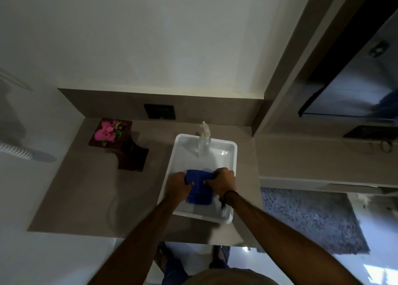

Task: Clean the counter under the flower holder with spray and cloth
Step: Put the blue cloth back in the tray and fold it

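Observation:
A folded blue cloth (199, 187) lies in the near half of a white tray (170, 174) on the grey-brown counter (86, 187). My left hand (177, 184) grips the cloth's left edge and my right hand (221, 181) grips its right edge. A clear spray bottle (204, 141) stands upright at the tray's far end. The dark wooden flower holder (127, 153), with pink flowers (106, 132) in its top, stands on the counter to the left of the tray.
A dark wall socket plate (159, 111) sits on the backsplash behind the counter. A black screen (353, 86) hangs at the right above a lower shelf. A grey rug (308, 220) covers the floor at the right. A white ribbed hose (15, 151) is at the far left.

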